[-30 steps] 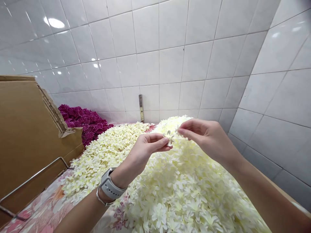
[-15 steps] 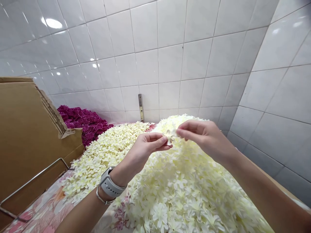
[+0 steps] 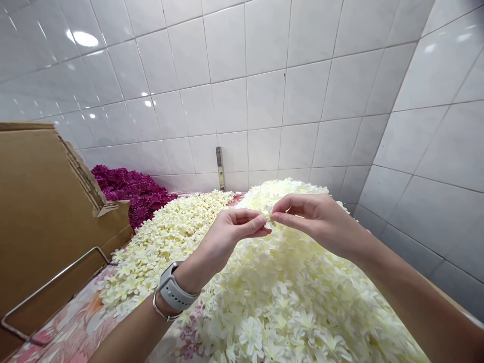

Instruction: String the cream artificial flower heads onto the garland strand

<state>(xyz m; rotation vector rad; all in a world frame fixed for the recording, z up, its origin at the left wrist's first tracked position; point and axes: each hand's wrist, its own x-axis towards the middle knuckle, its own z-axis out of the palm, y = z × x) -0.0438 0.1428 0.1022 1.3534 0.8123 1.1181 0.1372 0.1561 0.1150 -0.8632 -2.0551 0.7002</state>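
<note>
Between my two hands is a small white flower [image 3: 269,220], held at the fingertips above a big heap of white flowers [image 3: 287,302]. My left hand [image 3: 234,229], with a grey watch [image 3: 177,288] and a thin bracelet on its wrist, pinches the flower from the left. From the right, my right hand [image 3: 310,217] has thumb and forefinger closed at the flower's petals. The fingertips of both hands nearly meet, and the flower is partly hidden by them.
A flatter pile of cream flowers [image 3: 170,227] lies left of the heap, with purple flowers [image 3: 132,189] behind it. A cardboard box [image 3: 49,201] and a metal wire frame [image 3: 56,277] stand at the left. White tiled walls [image 3: 264,101] rise behind and right.
My right hand has come slightly down and left, and its fingertips are now at the flower. My left hand has shifted slightly right.
</note>
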